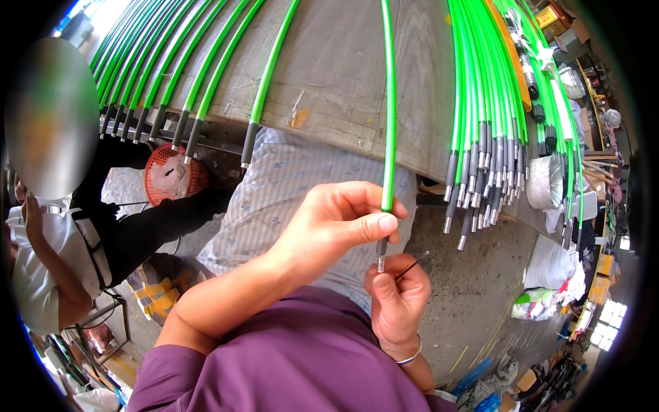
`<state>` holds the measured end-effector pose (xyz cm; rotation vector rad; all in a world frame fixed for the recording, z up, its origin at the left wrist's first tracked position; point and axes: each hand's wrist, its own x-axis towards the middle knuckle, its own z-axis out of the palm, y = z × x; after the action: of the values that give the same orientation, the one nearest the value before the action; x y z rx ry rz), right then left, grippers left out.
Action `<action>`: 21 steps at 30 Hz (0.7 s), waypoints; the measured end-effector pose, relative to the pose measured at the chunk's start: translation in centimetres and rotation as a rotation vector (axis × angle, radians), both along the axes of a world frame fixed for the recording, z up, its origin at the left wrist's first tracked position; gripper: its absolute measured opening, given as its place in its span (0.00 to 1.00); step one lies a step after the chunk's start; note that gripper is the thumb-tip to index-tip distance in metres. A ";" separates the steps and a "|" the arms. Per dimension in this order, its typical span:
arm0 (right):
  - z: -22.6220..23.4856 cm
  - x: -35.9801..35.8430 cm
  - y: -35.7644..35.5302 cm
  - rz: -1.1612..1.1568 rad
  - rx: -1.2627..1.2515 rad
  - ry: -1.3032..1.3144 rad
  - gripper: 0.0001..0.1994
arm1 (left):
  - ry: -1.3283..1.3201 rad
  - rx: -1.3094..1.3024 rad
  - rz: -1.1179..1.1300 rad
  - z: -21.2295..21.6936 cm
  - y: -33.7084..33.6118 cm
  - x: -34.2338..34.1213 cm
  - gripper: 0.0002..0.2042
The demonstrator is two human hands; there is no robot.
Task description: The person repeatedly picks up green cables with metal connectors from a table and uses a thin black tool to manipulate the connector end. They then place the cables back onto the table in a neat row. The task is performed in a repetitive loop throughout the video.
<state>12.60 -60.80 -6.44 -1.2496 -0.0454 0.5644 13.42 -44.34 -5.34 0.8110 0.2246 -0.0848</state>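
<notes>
A bright green rod (388, 103) runs from the table's far side toward me, over the near edge. Its near end has a dark grey sleeve and a silver metal tip (381, 262). My left hand (329, 216) is closed round the rod just above the sleeve, thumb on top. Right below, my right hand (398, 305) is closed in a pinch at the metal tip. A thin dark strand (408, 268) sticks out from between its fingers; what it is, I cannot make out. The fingers partly hide the tip.
Similar green rods lie spread out along the table (329, 89) at left. A dense bundle of rods (480, 137) overhangs the edge at right. Striped cloth (309, 172) hangs over my lap. At left, a co-worker (48, 261) sits near an orange basket (177, 173).
</notes>
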 end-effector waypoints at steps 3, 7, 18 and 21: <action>0.3 0.1 -0.1 -0.022 -0.015 -0.010 0.07 | 0.010 0.042 0.058 0.2 -0.2 -0.2 0.09; 0.4 0.0 0.1 -0.039 0.013 0.000 0.06 | -0.010 0.151 0.084 -0.2 -0.7 -0.6 0.08; 0.7 -0.1 0.8 -0.113 -0.158 -0.207 0.05 | -0.003 0.204 0.158 -0.8 -1.2 -1.1 0.09; 0.7 -0.1 0.9 -0.117 -0.185 -0.244 0.05 | -0.013 0.093 0.197 -0.7 -1.5 -1.2 0.09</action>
<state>12.51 -59.87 -5.76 -1.4871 -0.1257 0.3172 12.18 -45.84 -6.07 0.8775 0.2963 0.1165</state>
